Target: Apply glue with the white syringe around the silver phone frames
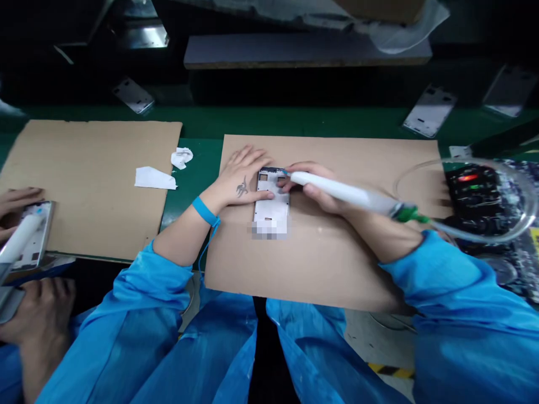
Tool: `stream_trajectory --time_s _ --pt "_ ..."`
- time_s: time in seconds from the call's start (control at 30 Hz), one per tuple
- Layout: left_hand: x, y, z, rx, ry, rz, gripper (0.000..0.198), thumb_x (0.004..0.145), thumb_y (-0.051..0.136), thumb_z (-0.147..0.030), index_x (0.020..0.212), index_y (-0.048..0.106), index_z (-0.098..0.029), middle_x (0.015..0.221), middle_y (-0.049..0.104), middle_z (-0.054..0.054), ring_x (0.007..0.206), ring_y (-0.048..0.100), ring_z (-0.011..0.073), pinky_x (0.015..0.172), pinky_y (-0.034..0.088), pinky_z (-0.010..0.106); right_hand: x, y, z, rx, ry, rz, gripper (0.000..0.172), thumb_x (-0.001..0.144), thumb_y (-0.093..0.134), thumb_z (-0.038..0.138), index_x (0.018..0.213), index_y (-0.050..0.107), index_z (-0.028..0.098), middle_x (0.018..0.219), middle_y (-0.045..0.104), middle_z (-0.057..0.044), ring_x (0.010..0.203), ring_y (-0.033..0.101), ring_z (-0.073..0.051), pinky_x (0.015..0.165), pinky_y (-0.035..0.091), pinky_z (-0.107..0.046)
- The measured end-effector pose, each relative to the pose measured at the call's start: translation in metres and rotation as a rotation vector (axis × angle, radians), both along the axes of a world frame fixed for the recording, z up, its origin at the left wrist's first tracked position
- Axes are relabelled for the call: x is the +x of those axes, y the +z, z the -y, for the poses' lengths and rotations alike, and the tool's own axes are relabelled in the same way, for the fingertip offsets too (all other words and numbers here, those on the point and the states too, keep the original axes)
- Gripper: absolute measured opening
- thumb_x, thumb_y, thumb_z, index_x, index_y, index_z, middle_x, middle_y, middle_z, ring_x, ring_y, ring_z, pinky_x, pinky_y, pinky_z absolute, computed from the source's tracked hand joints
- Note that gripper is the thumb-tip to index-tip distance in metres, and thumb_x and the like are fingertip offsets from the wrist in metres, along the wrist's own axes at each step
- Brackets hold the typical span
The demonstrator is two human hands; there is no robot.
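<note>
The grip of the right hand [314,191] is closed round the front end of a white pen-shaped tool [345,193], fingers wrapped tight, with the tip laid at the upper right corner of a white rectangular phone frame [272,205]; the left hand [240,177] closes on nothing, lying flat and spread with its fingers pressing the frame's upper left side down; all of this sits on a long green surface [197,168], the frame lying face up near the top middle of a brown cardboard sheet [337,252]; a second brown cardboard sheet [84,185] lies well apart to the left, where another person's hands [17,199] hold a similar frame and tool; a black control box [471,191] with lit lamps stands at the right edge; a clear hose [484,235] loops from it to a green fitting [408,214] at the tool's rear; more loose phone frames [429,112] lie on the far side; two white paper scraps [155,178] rest near the gap between the sheets; a blue wrist strap [205,211] circles the left wrist; judging by the tip's place, the work looks to stand at the frame's top edge, with the long sides and lower end yet to be reached, though no visible mark shows what is covered.
</note>
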State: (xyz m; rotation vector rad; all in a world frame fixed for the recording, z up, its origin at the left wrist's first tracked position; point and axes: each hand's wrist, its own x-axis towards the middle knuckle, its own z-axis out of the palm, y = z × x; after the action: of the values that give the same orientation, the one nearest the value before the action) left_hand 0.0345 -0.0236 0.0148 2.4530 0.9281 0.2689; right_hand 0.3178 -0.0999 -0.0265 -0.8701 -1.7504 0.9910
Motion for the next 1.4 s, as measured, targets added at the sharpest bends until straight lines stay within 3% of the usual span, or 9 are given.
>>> stream_trajectory --time_s 0.07,0.13,0.23,0.4,0.6,0.7,0.87,1.07,1.4 --pt "0.003 0.000 0.001 -0.003 -0.049 -0.040 0.096 0.081 0.092 -0.081 0.152 0.068 -0.021 0.185 0.046 0.018 0.181 0.022 0.0497 0.150 0.016 0.069 -0.002 0.001 -0.007 -0.132 -0.048 -0.183 0.074 0.097 0.058 0.096 0.130 0.073 0.031 0.077 0.078 -0.002 0.086 0.086 -0.031 0.089 0.073 -0.052" --pt "0.006 0.000 0.004 -0.012 -0.068 -0.019 0.087 0.076 0.096 -0.082 0.135 0.073 -0.022 0.180 0.051 0.018 0.180 0.025 0.0485 0.150 0.019 0.066 -0.003 0.000 -0.011 -0.223 -0.157 -0.297 0.077 0.098 0.051 0.100 0.122 0.076 0.031 0.064 0.064 0.002 0.065 0.077 -0.027 0.070 0.070 -0.047" --pt "0.008 0.000 0.007 -0.033 -0.090 0.031 0.073 0.080 0.095 -0.081 0.118 0.073 -0.023 0.174 0.056 0.018 0.179 0.029 0.0462 0.150 0.022 0.063 -0.006 0.000 -0.008 -0.226 -0.265 -0.235 0.063 0.098 0.067 0.090 0.116 0.079 0.031 0.064 0.059 0.003 0.053 0.062 -0.021 0.050 0.056 -0.037" --pt "0.008 0.001 0.006 -0.078 -0.084 0.076 0.065 0.081 0.095 -0.076 0.115 0.074 -0.025 0.172 0.058 0.015 0.179 0.029 0.0472 0.149 0.020 0.070 -0.023 0.003 0.008 -0.104 -0.273 -0.016 0.054 0.089 0.091 0.075 0.121 0.077 0.034 0.078 0.072 0.000 0.066 0.068 -0.023 0.066 0.065 -0.042" --pt "0.012 0.000 0.004 -0.142 -0.038 0.137 0.057 0.079 0.097 -0.071 0.102 0.075 -0.024 0.166 0.064 0.010 0.177 0.031 0.0502 0.149 0.016 0.072 -0.028 0.007 0.012 -0.215 -0.271 -0.013 0.051 0.092 0.085 0.080 0.098 0.073 0.031 0.071 0.070 -0.001 0.055 0.063 -0.022 0.054 0.060 -0.041" --pt "0.015 0.002 0.005 -0.199 0.003 0.162 0.055 0.077 0.099 -0.070 0.099 0.076 -0.025 0.164 0.065 0.006 0.178 0.030 0.0515 0.148 0.015 0.075 -0.027 0.010 0.012 -0.163 -0.293 0.057 0.047 0.091 0.089 0.075 0.096 0.075 0.030 0.081 0.075 -0.004 0.064 0.069 -0.023 0.061 0.065 -0.044" --pt "0.015 0.004 0.007 -0.224 0.001 0.166 0.057 0.078 0.097 -0.071 0.106 0.079 -0.026 0.168 0.063 0.006 0.177 0.031 0.0529 0.148 0.019 0.077 -0.028 0.011 0.012 -0.115 -0.310 0.136 0.041 0.094 0.089 0.068 0.104 0.075 0.031 0.093 0.077 -0.005 0.077 0.072 -0.024 0.071 0.069 -0.044" --pt "0.013 0.002 0.008 -0.210 -0.002 0.165 0.055 0.075 0.101 -0.063 0.112 0.080 -0.028 0.171 0.062 0.004 0.179 0.028 0.0505 0.151 0.019 0.070 -0.025 0.008 0.011 -0.101 -0.274 0.169 0.035 0.096 0.088 0.062 0.108 0.074 0.033 0.097 0.076 -0.005 0.090 0.076 -0.028 0.080 0.071 -0.049" --pt "0.012 0.001 0.006 -0.153 -0.038 0.128 0.055 0.082 0.095 -0.066 0.120 0.080 -0.030 0.171 0.062 0.005 0.180 0.027 0.0476 0.151 0.021 0.070 -0.028 0.011 0.011 -0.107 -0.296 0.169 0.036 0.094 0.089 0.064 0.104 0.075 0.032 0.094 0.077 -0.005 0.080 0.073 -0.026 0.075 0.069 -0.048"
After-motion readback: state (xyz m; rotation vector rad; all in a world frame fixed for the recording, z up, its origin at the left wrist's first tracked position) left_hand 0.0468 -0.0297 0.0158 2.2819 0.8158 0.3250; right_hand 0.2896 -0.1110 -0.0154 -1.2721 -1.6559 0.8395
